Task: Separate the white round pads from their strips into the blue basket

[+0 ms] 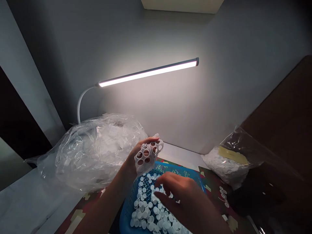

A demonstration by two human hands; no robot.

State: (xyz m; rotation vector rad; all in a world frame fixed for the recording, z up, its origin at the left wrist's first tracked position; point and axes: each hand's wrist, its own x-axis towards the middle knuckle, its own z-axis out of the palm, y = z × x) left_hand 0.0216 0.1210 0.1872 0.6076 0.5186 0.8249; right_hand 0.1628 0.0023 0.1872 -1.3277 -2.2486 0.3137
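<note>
My left hand (pixel 139 150) holds a white plastic piece (pixel 147 155) with several round holes, up above the far left part of a blue basket (pixel 125 213). Many small white round discs (pixel 145 211) lie in the basket. Over the basket's right half is my right hand (pixel 170 191), its fingers bent and thumb apart from them. Nothing shows between those fingers. The palm side of my left hand is partly hidden behind the holed piece.
A large clear bag (pixel 97 152) of white pieces fills the left side. At the right stands another clear bag (pixel 226 165) with a yellow label. Several loose discs (pixel 223 193) lie on the patterned cloth. A lit lamp (pixel 148 73) hangs above.
</note>
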